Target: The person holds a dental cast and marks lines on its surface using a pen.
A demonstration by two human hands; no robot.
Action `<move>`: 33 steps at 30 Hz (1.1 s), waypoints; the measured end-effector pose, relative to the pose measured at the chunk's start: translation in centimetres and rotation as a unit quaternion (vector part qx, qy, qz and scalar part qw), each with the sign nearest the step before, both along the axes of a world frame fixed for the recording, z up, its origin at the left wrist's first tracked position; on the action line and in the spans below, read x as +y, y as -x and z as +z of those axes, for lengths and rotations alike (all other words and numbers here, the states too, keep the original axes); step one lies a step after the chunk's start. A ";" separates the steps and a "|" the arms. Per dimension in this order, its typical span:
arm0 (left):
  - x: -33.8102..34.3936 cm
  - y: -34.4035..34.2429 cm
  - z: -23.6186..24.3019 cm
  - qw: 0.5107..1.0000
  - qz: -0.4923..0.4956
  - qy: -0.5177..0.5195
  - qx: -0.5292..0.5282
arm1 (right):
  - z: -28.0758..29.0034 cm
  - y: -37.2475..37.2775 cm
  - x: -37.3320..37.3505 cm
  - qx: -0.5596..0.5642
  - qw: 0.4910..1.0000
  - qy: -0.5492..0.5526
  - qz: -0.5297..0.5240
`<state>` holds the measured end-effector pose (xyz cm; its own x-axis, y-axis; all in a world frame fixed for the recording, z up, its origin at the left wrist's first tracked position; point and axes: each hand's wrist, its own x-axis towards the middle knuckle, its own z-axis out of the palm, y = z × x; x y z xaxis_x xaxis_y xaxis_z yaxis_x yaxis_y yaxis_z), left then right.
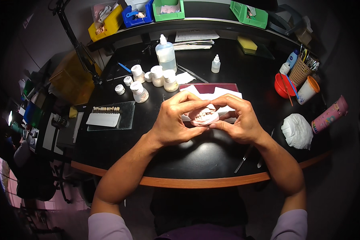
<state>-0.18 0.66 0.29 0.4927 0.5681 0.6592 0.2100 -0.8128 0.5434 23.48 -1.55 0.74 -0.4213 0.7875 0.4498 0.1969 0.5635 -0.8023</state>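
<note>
Dark surface (200,164): supplies stand along its back and sides; the work in hand is held above its middle.
Left hand (173,118) and right hand (242,120): both occupied. Fingers are partly curled, parted to the width of a dental model and gripping it from either side, thumbs at its lower edge.
Maroon pad (233,87): behind the hands, bearing white paper (228,93).
Shade guide (104,120): on a glass plate (127,120) at left, no hand on it.
Squeeze bottle (166,57): upright, untouched.
Dental model (204,118): between the hands, tooth rows apparently together. Judged progress: pick-up done; setting down not yet done.
Jars (157,79): grouped left of centre, apparently capped, so not in use now.
Slim metal tool (241,163): lying near the right forearm, unused at present.
Teeth: too small to tell whether any work on them is finished or remains.
</note>
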 end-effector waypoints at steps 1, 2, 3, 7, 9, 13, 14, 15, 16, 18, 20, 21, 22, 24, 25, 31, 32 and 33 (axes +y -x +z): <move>0.0 0.0 0.0 1.000 0.006 0.006 -0.001 | 0.0 0.0 0.0 0.000 1.000 -0.001 -0.002; 0.0 0.1 0.0 1.000 0.013 0.013 -0.001 | 0.0 0.0 0.0 0.000 1.000 -0.002 -0.003; -0.1 0.1 -0.1 1.000 0.007 0.014 -0.006 | 0.0 0.0 0.0 0.000 1.000 -0.003 -0.004; 0.0 0.1 -0.2 1.000 -0.006 0.010 -0.017 | -0.1 0.1 -0.1 0.006 1.000 0.015 0.007; 0.0 0.1 -0.2 1.000 -0.008 0.012 -0.015 | -0.1 0.2 -0.1 0.000 1.000 0.019 0.009; 0.2 -0.1 -0.3 1.000 -0.008 0.004 -0.011 | 0.1 0.4 -0.2 -0.020 1.000 -0.009 -0.003; 0.3 -0.2 -0.4 1.000 -0.008 -0.006 -0.013 | 0.3 0.4 -0.3 -0.030 0.999 -0.019 -0.009; 0.3 -0.3 -0.5 1.000 -0.009 -0.007 -0.013 | 0.3 0.5 -0.4 -0.039 0.999 -0.028 -0.014; 0.4 -0.2 -0.7 1.000 -0.011 -0.008 -0.012 | 0.2 0.5 -0.4 -0.051 0.997 -0.049 -0.020; 0.3 -0.2 -0.6 1.000 -0.010 -0.015 -0.005 | 0.1 0.5 -0.4 -0.075 0.992 -0.092 -0.031; 0.2 -0.2 -0.5 1.000 -0.006 -0.024 0.007 | -0.2 0.5 -0.4 -0.088 0.989 -0.116 -0.039; 0.2 -0.3 -0.4 1.000 -0.009 -0.024 0.006 | -0.3 0.4 -0.4 -0.095 0.986 -0.128 -0.043; 0.3 -0.3 -0.4 1.000 -0.011 -0.024 0.005 | -0.3 0.4 -0.4 -0.092 0.987 -0.125 -0.044; 0.2 -0.3 -0.4 1.000 -0.012 -0.022 0.005 | -0.3 0.6 -0.6 -0.086 0.989 -0.115 -0.044; 0.2 -0.3 -0.5 1.000 -0.013 -0.021 0.005 | -0.3 0.6 -0.6 -0.084 0.990 -0.109 -0.044; 0.3 -0.3 -0.5 1.000 -0.015 -0.022 0.009 | -0.4 0.4 -0.4 -0.099 0.985 -0.131 -0.045; 0.3 -0.3 -0.6 1.000 -0.015 -0.022 0.008 | -0.4 0.4 -0.5 -0.099 0.985 -0.132 -0.045; 0.3 -0.3 -0.6 1.000 -0.015 -0.020 0.009 | -0.4 0.4 -0.6 -0.099 0.985 -0.132 -0.046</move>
<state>0.09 0.93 -0.27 0.5202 0.5271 0.6720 0.1951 -0.8393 0.5074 23.06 -2.10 0.38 -0.4537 0.6928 0.5605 0.3948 0.7201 -0.5706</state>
